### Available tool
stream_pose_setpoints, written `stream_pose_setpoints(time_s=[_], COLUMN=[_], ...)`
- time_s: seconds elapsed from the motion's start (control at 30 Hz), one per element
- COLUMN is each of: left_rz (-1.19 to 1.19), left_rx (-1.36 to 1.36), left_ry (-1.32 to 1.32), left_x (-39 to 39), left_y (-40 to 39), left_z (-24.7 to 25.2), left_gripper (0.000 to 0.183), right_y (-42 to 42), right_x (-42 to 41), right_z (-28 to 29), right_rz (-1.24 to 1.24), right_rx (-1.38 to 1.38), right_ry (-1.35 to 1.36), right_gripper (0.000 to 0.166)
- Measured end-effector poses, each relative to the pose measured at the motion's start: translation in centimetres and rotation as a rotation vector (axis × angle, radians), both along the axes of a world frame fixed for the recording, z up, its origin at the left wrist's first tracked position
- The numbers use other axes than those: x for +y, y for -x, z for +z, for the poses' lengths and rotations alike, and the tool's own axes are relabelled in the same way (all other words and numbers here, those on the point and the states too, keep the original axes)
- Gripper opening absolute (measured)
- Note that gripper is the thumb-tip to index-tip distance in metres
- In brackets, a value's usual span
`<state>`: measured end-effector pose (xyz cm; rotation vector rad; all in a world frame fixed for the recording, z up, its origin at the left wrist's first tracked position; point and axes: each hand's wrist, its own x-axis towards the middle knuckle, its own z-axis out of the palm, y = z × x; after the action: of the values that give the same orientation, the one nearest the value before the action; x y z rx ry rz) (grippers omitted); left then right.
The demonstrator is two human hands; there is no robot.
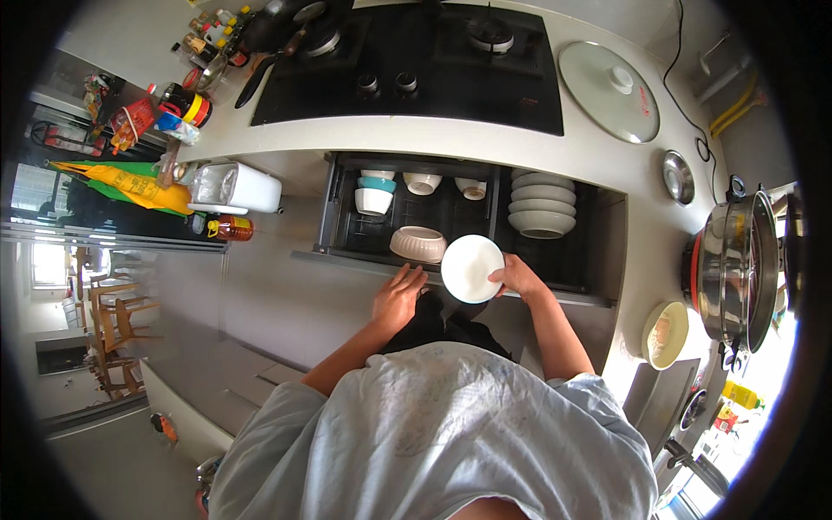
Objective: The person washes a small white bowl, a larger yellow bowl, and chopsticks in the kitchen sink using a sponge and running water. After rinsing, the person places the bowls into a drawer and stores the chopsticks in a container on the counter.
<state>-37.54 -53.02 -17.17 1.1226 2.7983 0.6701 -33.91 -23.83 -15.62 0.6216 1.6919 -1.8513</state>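
A white bowl is gripped at its right rim by my right hand, above the front edge of an open drawer. My left hand is at the drawer's front edge, holding nothing, its fingers slightly spread. Inside the drawer, a pinkish ribbed bowl lies tilted just beyond my left hand. Farther in are a white bowl beside a teal bowl, and more small bowls. In the right compartment several white dishes stand in a row.
Above the drawer, the counter carries a black gas hob, a glass lid and a small metal bowl. To the right are a steel steamer pot and a cream bowl. An oil bottle and white bin are left.
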Motion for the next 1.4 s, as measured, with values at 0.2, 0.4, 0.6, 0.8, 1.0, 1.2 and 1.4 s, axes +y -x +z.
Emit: stream_pose_setpoints(time_s=[0.2, 0.4, 0.6, 0.8, 1.0, 1.2, 1.4], left_rz=[0.035, 0.157, 0.269, 0.391, 0.427, 0.565, 0.686], left_rx=[-0.138, -0.554, -1.354, -1.679, -1.843, -1.845, -1.823], left_ry=[0.025, 0.017, -0.532, -0.687, -0.788, -0.677, -0.624], left_x=[-1.0, -1.6, -2.7, -3.1, -4.1, -4.5, -4.2], left_y=[-1.0, 1.0, 5.3, 8.1, 11.8, 15.0, 16.6], left_z=[0.2, 0.2, -2.7, -1.6, -4.9, -8.0, -9.1], left_gripper=[0.031, 0.023, 0.053, 0.058, 0.060, 0.055, 0.050], right_y=[0.2, 0.9, 2.5, 4.8, 7.8, 11.3, 17.3], right_x=[-2.9, -5.5, -8.5, -10.9, -11.6, -11.0, -9.7], right_z=[-1.4, -1.5, -2.6, -4.0, -5.7, -13.8, -10.3], right_rz=[-0.076, -0.098, -0.170, -0.190, -0.146, -0.274, -0.354], right_rx=[-0.045, -0.086, -0.110, -0.192, -0.255, 0.111, -0.054], right_ry=[0.032, -0.028, 0.019, 0.073, 0.086, -0.309, -0.488], right_gripper=[0.048, 0.048, 0.045, 0.037, 0.045, 0.059, 0.039])
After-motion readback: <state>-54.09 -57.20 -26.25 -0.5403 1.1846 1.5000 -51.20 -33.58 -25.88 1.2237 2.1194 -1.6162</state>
